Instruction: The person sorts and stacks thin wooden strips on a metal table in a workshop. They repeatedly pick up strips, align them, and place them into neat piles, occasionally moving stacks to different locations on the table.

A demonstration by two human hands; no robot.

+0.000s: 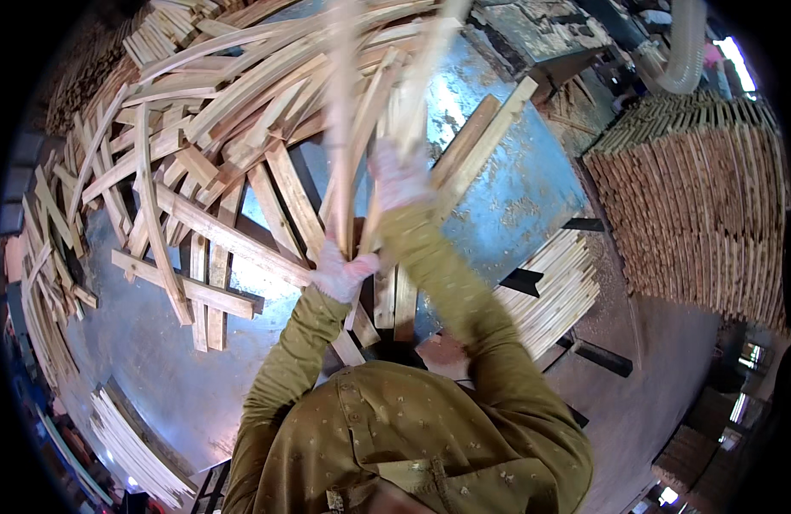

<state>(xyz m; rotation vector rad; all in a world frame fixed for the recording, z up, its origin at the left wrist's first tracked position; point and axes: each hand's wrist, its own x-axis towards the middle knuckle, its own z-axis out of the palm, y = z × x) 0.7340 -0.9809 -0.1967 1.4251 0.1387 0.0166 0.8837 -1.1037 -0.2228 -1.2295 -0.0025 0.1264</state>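
Observation:
My left hand [340,272], in a light work glove, grips the lower end of a bundle of long thin curved wooden strips [348,128]. Higher up, my gloved right hand [399,174] is closed around the same bundle, which stands nearly upright and blurs toward the top. Both olive-green sleeves reach up from my body at the lower middle. Beneath the hands lies a blue-grey metal table [515,197] scattered with more strips.
A loose heap of curved wooden slats [198,128] covers the table's left and far side. A neat stack of short slats [554,291] sits at the right edge. A tall pile of stacked curved pieces [695,206] stands at right. A hose [682,51] hangs above.

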